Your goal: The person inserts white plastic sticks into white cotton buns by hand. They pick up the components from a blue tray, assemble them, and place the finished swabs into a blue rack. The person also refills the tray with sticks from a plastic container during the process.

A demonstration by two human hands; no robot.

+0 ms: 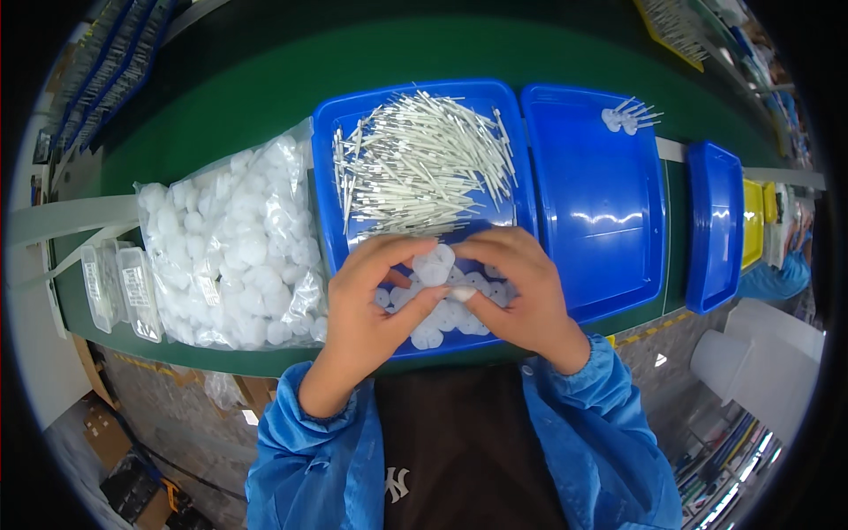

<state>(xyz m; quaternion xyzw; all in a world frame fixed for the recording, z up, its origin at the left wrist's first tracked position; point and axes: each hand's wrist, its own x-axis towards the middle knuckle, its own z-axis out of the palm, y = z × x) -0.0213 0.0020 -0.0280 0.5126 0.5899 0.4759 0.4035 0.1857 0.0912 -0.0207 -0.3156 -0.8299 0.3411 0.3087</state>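
Observation:
Over the front of a blue tray (323, 177), a white, translucent, lobed plastic disc (434, 264) is held up between my two hands. My left hand (375, 300) pinches it with thumb and index finger. The fingers of my right hand (523, 296) close in at the disc's right edge; whether a thin part sits between them is hidden. Beneath my hands lie several similar discs (427, 336), partly covered by my fingers. The rest of that tray carries a large heap of thin whitish sticks (424, 159) with pale ends.
To the left lies a clear bag (234, 252) full of white pieces, beside two small clear boxes (140, 291). A second blue tray (601, 212) at right bears several discs with sticks (631, 116) in its far corner. Another blue tray (715, 225) stands farther right.

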